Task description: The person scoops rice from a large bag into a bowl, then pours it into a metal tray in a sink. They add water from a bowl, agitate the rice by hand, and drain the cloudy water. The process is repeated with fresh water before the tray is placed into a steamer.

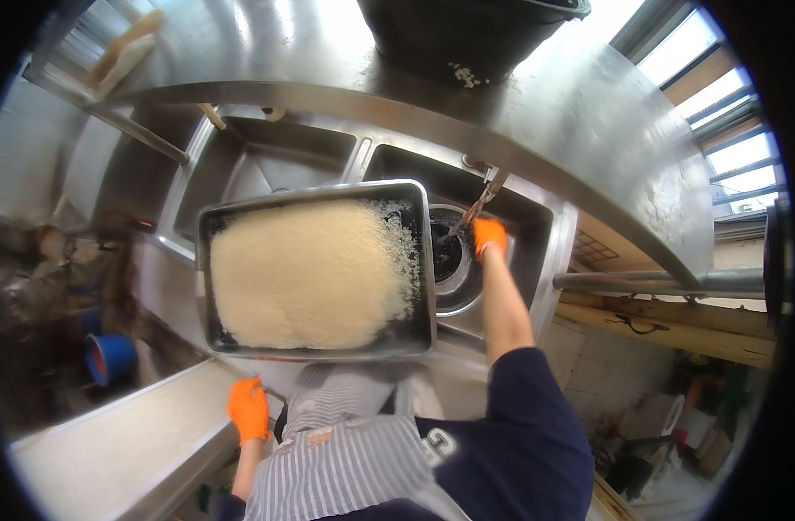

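Observation:
My right hand [490, 239], in an orange glove, is over the right sink basin at the lower end of a reddish hose [483, 200] hanging from the tap. Its fingers are partly hidden, so a grip on the hose cannot be made out. Water runs from there into a round metal pot [464, 294] in the basin. A deep rectangular metal tray [430, 280] of pale rice-like grains [299, 273] lies across the sink, partly covering the pot. My left hand [248, 410], also orange-gloved, is curled below the tray's front-left corner; what its fingers hold is unclear.
A steel shelf [254, 58] curves above the sink's back, bearing a black bin [462, 39] with white grains stuck on it. Another basin [293, 153] shows behind the tray. At left are a pale counter [137, 417] and a blue bucket [116, 358].

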Demonstrator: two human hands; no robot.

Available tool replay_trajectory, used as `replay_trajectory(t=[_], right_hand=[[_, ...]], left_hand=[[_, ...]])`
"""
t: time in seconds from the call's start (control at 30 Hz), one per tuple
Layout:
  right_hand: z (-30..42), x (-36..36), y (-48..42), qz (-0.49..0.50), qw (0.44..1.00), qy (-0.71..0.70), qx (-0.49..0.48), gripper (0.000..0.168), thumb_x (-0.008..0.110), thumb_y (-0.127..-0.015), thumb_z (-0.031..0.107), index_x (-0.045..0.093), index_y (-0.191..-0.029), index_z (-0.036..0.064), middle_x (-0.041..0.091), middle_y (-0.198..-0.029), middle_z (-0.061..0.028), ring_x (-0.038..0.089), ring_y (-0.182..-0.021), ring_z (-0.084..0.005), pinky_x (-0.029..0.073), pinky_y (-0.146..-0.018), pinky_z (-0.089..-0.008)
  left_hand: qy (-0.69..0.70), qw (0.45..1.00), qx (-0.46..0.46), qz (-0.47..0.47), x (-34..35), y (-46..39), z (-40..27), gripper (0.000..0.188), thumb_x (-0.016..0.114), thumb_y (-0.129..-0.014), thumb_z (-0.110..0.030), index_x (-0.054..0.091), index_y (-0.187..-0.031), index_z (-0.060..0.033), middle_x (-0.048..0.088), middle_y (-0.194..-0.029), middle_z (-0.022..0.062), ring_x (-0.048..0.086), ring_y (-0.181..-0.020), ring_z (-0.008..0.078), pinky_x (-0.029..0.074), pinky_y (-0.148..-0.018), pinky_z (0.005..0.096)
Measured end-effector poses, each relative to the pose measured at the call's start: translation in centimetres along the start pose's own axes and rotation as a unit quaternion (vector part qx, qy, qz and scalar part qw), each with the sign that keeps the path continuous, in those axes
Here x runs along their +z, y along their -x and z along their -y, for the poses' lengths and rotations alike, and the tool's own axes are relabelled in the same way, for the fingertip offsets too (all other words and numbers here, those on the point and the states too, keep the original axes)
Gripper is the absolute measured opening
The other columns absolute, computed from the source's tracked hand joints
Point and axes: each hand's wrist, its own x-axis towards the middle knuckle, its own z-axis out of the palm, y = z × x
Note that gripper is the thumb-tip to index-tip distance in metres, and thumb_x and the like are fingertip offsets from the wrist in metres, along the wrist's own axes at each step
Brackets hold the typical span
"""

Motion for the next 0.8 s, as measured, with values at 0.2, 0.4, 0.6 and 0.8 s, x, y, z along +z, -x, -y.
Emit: replay_trajectory(t=[0.2, 0.4, 0.6, 0.8], right_hand=[[-1.3, 12.1, 11.1, 0.253, 0.71, -0.598, 0.273, 0.027, 0.066, -0.086, 0.019, 0.064, -0.104, -0.001, 0.068, -0.097, -0.0179, 0.066, -0.081, -0.0353, 0.057, -0.073, -0.0472], [-1.4, 14.1, 9.5, 0.319, 0.481, -0.705, 0.413, 0.021, 0.062, -0.088, 0.015, 0.058, -0.102, 0.0, 0.064, -0.091, -0.0159, 0.063, -0.082, -0.0328, 0.058, -0.071, -0.0445], [-1.2, 12.8, 9.9, 0.309, 0.456, -0.758, 0.349, 0.018, 0.056, -0.091, 0.012, 0.059, -0.105, 0.0, 0.064, -0.098, -0.0162, 0.064, -0.089, -0.0327, 0.059, -0.076, -0.0449], [0.0, 8.5, 12.0, 0.301, 0.488, -0.763, 0.298, 0.023, 0.052, -0.092, 0.009, 0.057, -0.111, -0.003, 0.063, -0.111, -0.0216, 0.063, -0.103, -0.0382, 0.058, -0.086, -0.0494]], left_hand=[[-0.02, 0.996, -0.068, 0.045, -0.1, 2.4, 1.8, 0.024, 0.064, -0.082, -0.013, 0.073, -0.104, -0.0117, 0.066, -0.11, 0.0111, 0.059, -0.11, 0.0304, 0.045, -0.097, 0.0403], [0.003, 0.998, -0.055, 0.034, -0.5, 2.1, 1.4, 0.025, 0.063, -0.083, -0.014, 0.072, -0.106, -0.0112, 0.066, -0.11, 0.011, 0.059, -0.11, 0.03, 0.045, -0.096, 0.0397], [0.017, 0.995, -0.092, 0.046, -0.1, 4.1, 1.9, 0.025, 0.065, -0.083, -0.013, 0.073, -0.107, -0.0112, 0.067, -0.111, 0.0114, 0.061, -0.108, 0.0302, 0.047, -0.095, 0.0402], [0.038, 0.991, -0.111, 0.068, 0.4, 3.6, 2.6, 0.027, 0.065, -0.084, -0.016, 0.073, -0.109, -0.0123, 0.067, -0.114, 0.0122, 0.061, -0.11, 0.0298, 0.046, -0.097, 0.0406]])
